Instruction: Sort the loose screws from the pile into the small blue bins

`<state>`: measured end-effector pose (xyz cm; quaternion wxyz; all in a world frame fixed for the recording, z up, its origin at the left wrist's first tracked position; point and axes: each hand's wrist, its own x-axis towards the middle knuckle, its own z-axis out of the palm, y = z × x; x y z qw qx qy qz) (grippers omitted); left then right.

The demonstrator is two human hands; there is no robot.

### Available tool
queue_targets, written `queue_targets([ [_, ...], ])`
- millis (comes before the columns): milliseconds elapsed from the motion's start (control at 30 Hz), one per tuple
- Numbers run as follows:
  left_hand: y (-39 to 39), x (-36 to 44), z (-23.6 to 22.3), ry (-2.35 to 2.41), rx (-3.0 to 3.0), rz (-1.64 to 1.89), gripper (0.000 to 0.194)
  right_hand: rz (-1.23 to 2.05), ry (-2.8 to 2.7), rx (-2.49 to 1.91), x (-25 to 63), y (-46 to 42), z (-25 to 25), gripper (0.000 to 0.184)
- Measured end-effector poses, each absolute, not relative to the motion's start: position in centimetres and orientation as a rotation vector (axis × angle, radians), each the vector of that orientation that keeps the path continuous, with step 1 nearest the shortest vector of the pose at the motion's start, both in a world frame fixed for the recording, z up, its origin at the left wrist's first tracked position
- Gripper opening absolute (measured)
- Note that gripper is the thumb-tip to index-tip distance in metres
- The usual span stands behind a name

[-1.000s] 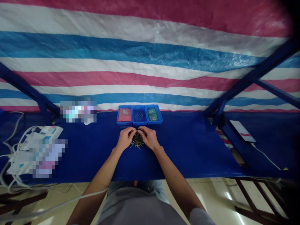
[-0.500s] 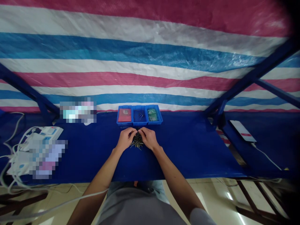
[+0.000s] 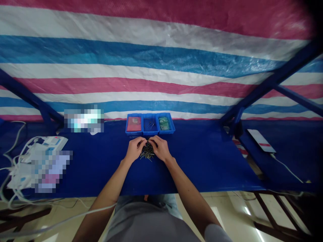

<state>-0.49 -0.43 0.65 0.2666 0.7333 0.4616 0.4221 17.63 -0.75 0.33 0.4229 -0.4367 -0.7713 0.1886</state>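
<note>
Lit softly and rather dimly, with no source in view and only faint, diffuse shadows under the left hand (image 3: 135, 149) and right hand (image 3: 161, 149). Pile of metal pins (image 3: 147, 153) at the centre, too small and soft for crisp detail. Streaks of glare on the tile floor (image 3: 248, 211) at 4 o'clock; bright glow from the phone screen (image 3: 261, 141) at 3 o'clock. Heavy darkening at 2 o'clock. Striped tarpaulin (image 3: 151, 57) bowed by wide-angle distortion toward the edges. Blocky pixelated blur over a patch (image 3: 51, 171) at 8 o'clock.

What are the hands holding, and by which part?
The left hand and right hand cup their fingers around the top of a pile of thin metal pins; which part of the pins is held cannot be told.
</note>
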Motion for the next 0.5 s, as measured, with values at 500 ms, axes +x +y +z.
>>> queue_targets([
  [500,-0.36,-0.5,0.63,1.267,1.955,1.159,0.028,0.502,-1.917,-1.129,17.6,-0.9,0.03,0.027],
])
